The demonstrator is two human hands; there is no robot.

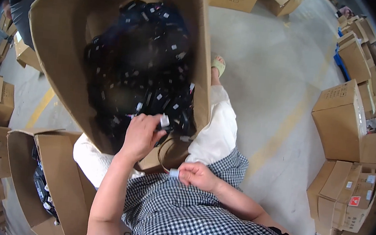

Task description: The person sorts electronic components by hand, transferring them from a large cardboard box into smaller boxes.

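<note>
Black cable (166, 149), looped, with small white tags at its ends: it hangs between your two hands at the near lip of the large cardboard box (57, 53) that rests tilted on your lap. Your left hand (142, 135) reaches over that lip, fingers pinched on a white tag of the cable, just at the edge of the heap of black tagged cables (138, 66) that fills the box. Your right hand (198, 176) lies below the box's near corner, against the checked garment (186, 223), thumb and forefinger closed narrowly on the other white tag. The loop curves down across the outer box wall between the two grips.

A second open carton (59, 182) stands on the floor at your left, with more dark items showing along its inner wall. The floor (270, 71) is smooth grey concrete, marked by a faded yellow line running diagonally at your right. Stacked brown cartons (341, 120) line the right wall of the room; further cartons crowd the left edge and the far side.
</note>
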